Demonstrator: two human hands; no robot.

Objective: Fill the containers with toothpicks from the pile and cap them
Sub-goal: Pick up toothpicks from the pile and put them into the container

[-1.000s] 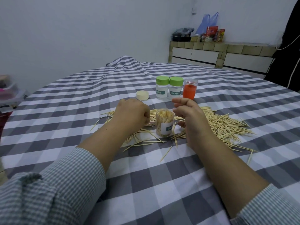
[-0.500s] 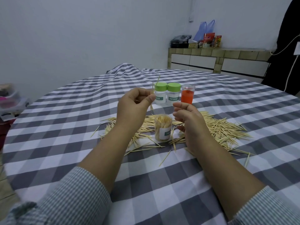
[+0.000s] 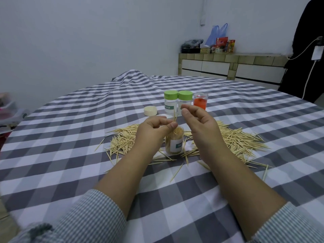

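Toothpicks [image 3: 233, 139] lay in a loose pile on the checked tablecloth [image 3: 70, 137], spread to both sides of the open container [image 3: 174, 142], which stood upright in the middle of the pile, packed with sticks and uncapped. Just above that container's mouth, the left hand [image 3: 154, 130] pinched a few toothpicks [image 3: 175, 116] between thumb and forefinger, the sticks pointing upward. The right hand [image 3: 201, 125] hovered beside the container's right, its grip loosely curled around nothing, fingertips raised near the pinched sticks. Behind the container stood two green-capped containers [image 3: 171, 104] side by side, touching or nearly so, with a red-filled jar [image 3: 200, 102] just right of them. A cream cap [image 3: 150, 111] rested on the cloth behind and left of the open container.
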